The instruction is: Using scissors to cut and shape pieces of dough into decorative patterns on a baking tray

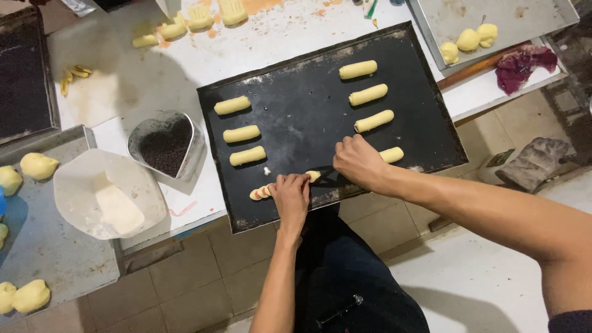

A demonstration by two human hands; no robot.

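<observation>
At the counter's left edge we see a white bowl and a heart-shaped cutter just beside the black baking tray. Near the tray's front edge our left hand presses its fingers onto a dough roll — striped at its left end — while our right hand, fingers clenched, holds a dark blade at the roll's right end.

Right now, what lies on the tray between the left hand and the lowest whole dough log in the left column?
In the head view, one small pale crumb lies on the dark baking tray between the left hand and that dough log; otherwise bare tray.
</observation>
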